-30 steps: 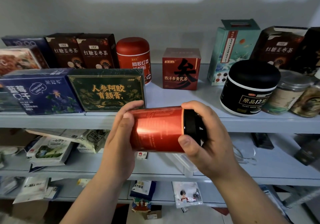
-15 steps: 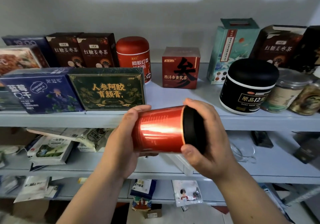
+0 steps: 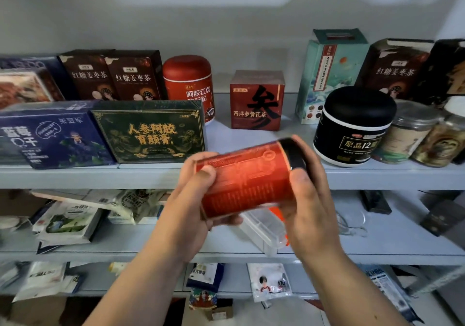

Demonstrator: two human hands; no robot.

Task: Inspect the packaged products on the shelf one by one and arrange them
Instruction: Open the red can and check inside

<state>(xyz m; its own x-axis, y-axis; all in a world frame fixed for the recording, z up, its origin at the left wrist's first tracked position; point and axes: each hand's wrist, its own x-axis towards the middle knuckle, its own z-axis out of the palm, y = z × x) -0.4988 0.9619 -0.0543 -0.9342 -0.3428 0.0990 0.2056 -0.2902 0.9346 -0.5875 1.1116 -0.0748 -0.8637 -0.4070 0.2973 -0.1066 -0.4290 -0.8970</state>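
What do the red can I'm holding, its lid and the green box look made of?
The red can looks glossy, probably metal or foil-faced card: a sheen runs along its side. The lid is smooth black, likely plastic. The green box seems cardboard under clear film, given the wrinkled glare on top.

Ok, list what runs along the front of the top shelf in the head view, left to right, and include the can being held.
blue box → dark green box → red can, gripped by the left hand and right hand → black jar → clear-lidded jar
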